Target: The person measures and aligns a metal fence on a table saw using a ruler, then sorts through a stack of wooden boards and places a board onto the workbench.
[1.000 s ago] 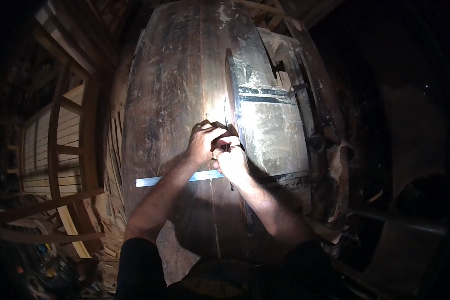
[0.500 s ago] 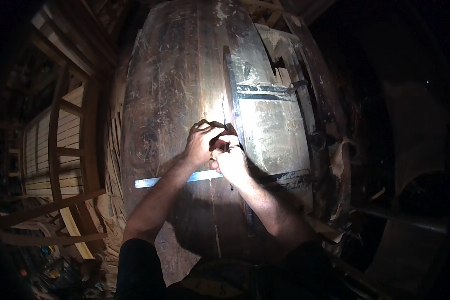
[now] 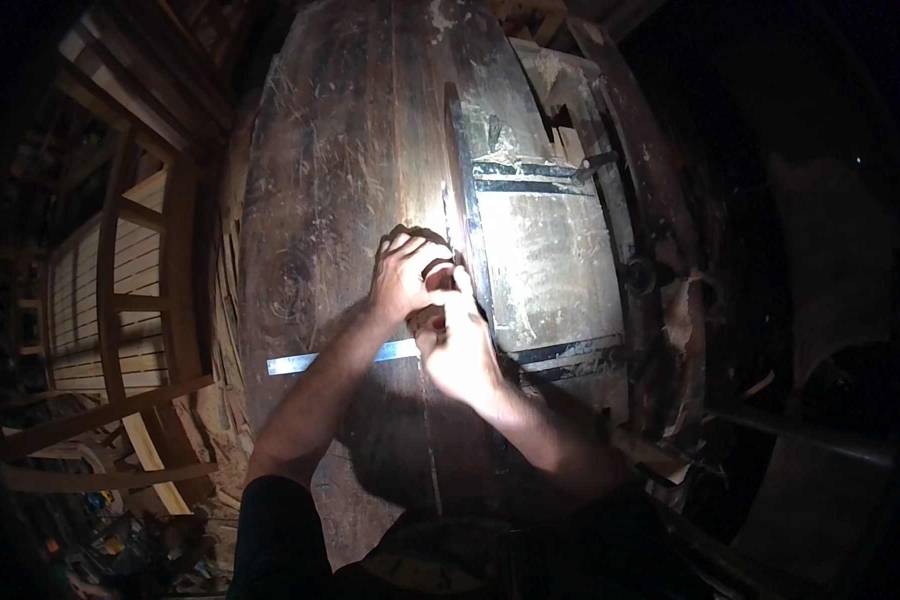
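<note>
My left hand (image 3: 407, 278) is closed, its fingers curled over near the lower part of a long, narrow wooden strip (image 3: 456, 150). Close against it, my right hand (image 3: 460, 350) has bent fingers, with the index finger pointing up toward the strip. Whatever lies between the two hands is hidden by fingers, shadow and glare. Under my left forearm and the right hand's edge, a shiny metal ruler (image 3: 295, 364) lies crosswise on the worn wooden bench top (image 3: 320, 200).
A pale board (image 3: 550, 260) with dark bands lies right of the strip. Farther right are a rounded peg or handle (image 3: 598, 160) and the bench's rough edge. Slatted wooden frames (image 3: 135, 270) stand at the left, above scraps and shavings.
My right hand has shifted slightly down and left, and its index finger now extends upward. My left hand has stayed nearly in place.
</note>
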The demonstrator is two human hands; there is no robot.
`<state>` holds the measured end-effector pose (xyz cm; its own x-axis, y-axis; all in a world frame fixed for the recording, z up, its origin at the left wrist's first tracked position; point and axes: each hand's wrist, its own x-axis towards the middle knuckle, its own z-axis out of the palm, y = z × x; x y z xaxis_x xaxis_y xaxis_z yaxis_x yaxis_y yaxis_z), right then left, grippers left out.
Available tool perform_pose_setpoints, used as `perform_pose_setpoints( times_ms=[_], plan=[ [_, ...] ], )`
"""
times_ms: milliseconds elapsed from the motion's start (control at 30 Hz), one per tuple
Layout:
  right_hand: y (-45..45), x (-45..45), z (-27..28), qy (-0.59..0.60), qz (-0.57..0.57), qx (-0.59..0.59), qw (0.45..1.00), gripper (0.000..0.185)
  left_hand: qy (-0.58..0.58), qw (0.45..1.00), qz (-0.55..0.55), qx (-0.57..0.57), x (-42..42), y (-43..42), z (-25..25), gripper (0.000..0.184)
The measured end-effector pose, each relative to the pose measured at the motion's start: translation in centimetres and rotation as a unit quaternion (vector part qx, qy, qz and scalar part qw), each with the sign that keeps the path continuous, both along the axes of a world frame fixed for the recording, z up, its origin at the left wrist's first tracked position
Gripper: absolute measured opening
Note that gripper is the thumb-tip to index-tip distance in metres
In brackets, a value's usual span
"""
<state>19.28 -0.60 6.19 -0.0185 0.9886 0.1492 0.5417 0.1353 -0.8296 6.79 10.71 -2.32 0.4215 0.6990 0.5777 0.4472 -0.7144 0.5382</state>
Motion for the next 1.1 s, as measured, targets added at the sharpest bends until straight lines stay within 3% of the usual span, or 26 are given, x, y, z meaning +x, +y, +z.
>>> perform_pose_setpoints(
  times_ms=[67,133,233,333,400,500,600,733,967,1100],
  plan=[
    [-1.6,0.1,3.0,-0.101,0.055,-0.023,0.993,0.04,0.008,1.0,0.017,-0.006,0.2,0.8,-0.8,0.017],
    [-2.0,0.4,4.1,-0.118,0.074,0.01,0.99,0.042,-0.01,0.999,0.037,-0.037,0.7,1.4,-0.3,0.007],
    [-2.0,1.6,5.8,-0.232,0.133,0.003,0.963,0.065,-0.006,0.997,0.066,-0.04,1.0,3.0,-1.0,0.008],
    [-1.3,2.4,4.4,-0.339,0.18,-0.031,0.923,0.072,0.001,0.995,0.065,-0.081,1.1,4.3,-1.2,0.01],
    [-0.9,2.4,4.1,-0.436,0.242,-0.06,0.865,0.071,0.004,0.997,0.06,-0.056,1.2,5.1,-1.3,0.01],
    [0.8,1.8,4.5,-0.593,0.344,-0.102,0.721,0.067,0.011,0.996,0.062,-0.07,1.4,6.0,-2.1,0.009],
    [1.7,1.9,3.2,-0.645,0.336,-0.093,0.679,0.066,0.023,0.995,0.062,-0.078,1.2,6.5,-2.3,0.011],
    [1.2,2.7,2.0,-0.637,0.302,-0.018,0.71,0.065,0.03,0.994,0.07,-0.076,1.1,6.5,-2.9,0.012],
    [1.5,3.0,2.3,-0.615,0.332,-0.028,0.715,0.066,0.063,0.993,0.087,-0.052,-0.8,3.3,0.6,0.019],
    [1.6,2.9,2.5,-0.612,0.345,-0.046,0.71,0.067,0.151,0.976,0.039,-0.154,-5.1,-3.3,5.2,0.021]
  ],
)
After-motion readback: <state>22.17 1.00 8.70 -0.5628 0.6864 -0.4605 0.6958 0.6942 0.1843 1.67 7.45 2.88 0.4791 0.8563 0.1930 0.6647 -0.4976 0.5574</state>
